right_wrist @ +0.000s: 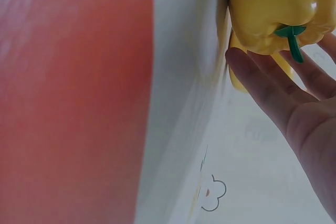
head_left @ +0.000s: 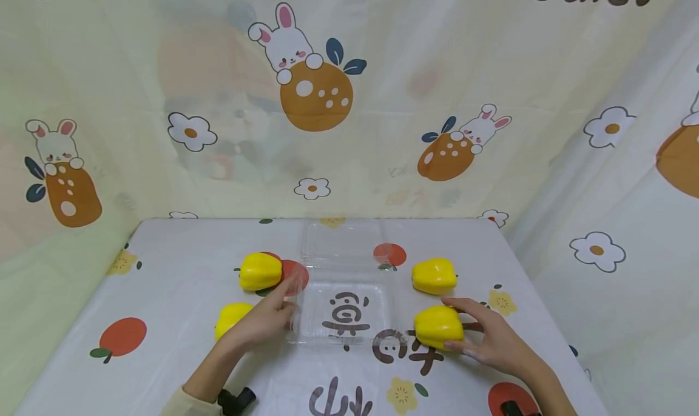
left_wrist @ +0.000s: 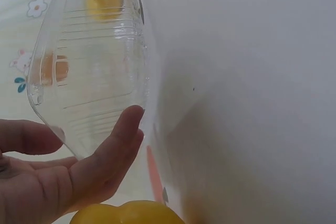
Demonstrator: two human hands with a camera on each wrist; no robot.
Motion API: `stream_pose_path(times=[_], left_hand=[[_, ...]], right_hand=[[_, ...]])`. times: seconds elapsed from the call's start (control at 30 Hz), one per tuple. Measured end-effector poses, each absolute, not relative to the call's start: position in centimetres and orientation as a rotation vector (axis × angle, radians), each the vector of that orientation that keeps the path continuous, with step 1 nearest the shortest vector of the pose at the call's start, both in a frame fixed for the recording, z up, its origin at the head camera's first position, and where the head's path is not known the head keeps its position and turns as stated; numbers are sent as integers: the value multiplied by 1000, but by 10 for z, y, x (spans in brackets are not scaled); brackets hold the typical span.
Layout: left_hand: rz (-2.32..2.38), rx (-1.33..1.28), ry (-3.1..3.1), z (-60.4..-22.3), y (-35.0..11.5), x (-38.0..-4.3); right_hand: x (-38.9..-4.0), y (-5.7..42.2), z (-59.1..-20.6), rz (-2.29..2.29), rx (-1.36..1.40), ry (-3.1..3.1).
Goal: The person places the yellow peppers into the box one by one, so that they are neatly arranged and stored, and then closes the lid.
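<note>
A clear plastic container (head_left: 345, 337) with its lid (head_left: 344, 243) folded back lies mid-table. My left hand (head_left: 266, 322) is at its left side; in the left wrist view the thumb (left_wrist: 37, 137) and fingers (left_wrist: 118, 137) pinch the container wall (left_wrist: 94, 77). On the right, my right hand (head_left: 491, 337) grips the nearer yellow bell pepper (head_left: 438, 326) from its stem side, thumb in front and fingers behind. That pepper's green stem (right_wrist: 293, 40) shows in the right wrist view. Just behind it sits another yellow bell pepper (head_left: 434, 276).
Left of the container sit two more yellow bell peppers, a farther one (head_left: 260, 271) and a nearer one (head_left: 232, 319) partly hidden by my left arm. A white printed cloth (head_left: 180, 270) covers the table, and a printed curtain (head_left: 382, 161) hangs behind it.
</note>
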State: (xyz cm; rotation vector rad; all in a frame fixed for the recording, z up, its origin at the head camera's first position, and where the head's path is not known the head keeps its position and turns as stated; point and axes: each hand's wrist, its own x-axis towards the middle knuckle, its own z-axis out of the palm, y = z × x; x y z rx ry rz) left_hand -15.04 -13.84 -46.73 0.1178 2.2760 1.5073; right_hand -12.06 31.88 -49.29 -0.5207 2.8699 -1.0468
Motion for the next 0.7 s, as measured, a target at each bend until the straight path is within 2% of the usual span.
stream_pose_path(times=[0.7], left_hand=[[1501,135,2261,-466,-139,-149]], right_hand=[[-121,320,-493,-1078,-508,2824]])
